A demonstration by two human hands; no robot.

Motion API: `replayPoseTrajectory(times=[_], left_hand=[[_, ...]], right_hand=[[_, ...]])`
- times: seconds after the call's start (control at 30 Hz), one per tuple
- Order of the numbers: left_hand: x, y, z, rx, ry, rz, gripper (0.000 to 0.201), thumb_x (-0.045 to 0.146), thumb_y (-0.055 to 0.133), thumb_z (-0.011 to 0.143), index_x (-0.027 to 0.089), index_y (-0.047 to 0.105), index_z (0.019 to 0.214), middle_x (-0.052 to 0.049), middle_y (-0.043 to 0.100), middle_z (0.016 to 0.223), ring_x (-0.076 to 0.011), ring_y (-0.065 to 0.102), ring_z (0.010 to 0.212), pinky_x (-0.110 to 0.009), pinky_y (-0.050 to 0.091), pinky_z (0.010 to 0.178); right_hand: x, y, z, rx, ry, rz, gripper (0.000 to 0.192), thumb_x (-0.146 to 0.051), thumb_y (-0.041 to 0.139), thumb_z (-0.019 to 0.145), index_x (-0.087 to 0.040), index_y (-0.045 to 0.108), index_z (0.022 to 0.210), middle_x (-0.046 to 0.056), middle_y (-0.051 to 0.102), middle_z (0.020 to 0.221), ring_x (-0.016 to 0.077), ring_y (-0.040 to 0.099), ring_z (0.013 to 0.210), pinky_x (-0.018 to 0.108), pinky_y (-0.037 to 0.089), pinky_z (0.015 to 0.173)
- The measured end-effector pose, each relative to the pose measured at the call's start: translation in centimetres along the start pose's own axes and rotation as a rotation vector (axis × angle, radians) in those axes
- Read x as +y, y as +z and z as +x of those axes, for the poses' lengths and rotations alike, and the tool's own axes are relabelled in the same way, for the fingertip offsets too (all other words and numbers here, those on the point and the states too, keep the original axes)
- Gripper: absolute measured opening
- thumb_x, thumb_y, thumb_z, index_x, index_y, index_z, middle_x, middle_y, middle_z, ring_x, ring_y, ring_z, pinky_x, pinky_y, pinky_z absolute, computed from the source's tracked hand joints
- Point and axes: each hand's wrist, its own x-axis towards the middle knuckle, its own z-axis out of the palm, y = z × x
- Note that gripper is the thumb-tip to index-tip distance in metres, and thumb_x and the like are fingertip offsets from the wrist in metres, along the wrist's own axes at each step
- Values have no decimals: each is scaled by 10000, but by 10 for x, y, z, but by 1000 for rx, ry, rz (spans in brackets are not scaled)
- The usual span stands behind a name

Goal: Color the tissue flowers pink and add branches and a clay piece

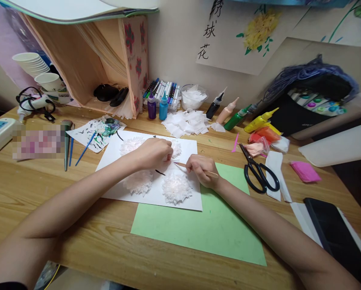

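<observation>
A white sheet lies on the wooden desk with several fluffy white tissue flowers stuck on it. My left hand rests on the sheet with fingers pinched on a small white tissue piece beside a flower. My right hand grips a thin wooden stick, whose tip points left toward that tissue piece. A short black painted stroke shows between the flowers.
A green paper sheet lies under the white one. Black scissors, paint bottles, a pile of white tissue squares, markers, brushes, a wooden box shelf, paper cups and a dark tablet surround them.
</observation>
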Motion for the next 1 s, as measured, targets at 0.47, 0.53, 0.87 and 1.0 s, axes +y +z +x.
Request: replayPoseTrajectory(times=[0.47,0.53,0.87,1.0], left_hand=[[-12,-6,2,103,-62,63,186,299,505,820,185,651,846,-56,665,866,-194,606,740,-280,401,602],[-20,-7,3,147,-120,99,222,271,446,856,174,640,908,-77,660,936,-211,613,811,-295,420,644],[-50,6,5,69,-185,130,509,12,325,752,124,524,1208,-103,649,1166,-234,578,1085,-398,380,962],[-50,3,6,31,-210,132,588,36,360,714,142,464,1283,-88,668,1140,-217,596,1061,-373,388,974]], right_hand=[[1,4,2,-56,18,-179,277,-232,354,957,-198,476,710,22,516,629,149,481,625,287,375,613],[1,5,3,-53,22,-184,277,-228,355,957,-197,478,711,21,510,626,149,478,624,285,375,613],[0,8,6,-41,28,-193,269,-216,336,959,-206,456,718,20,492,636,157,468,629,294,384,631],[1,12,9,-25,101,-185,288,-237,327,962,-212,426,693,17,479,632,158,463,612,296,375,616]])
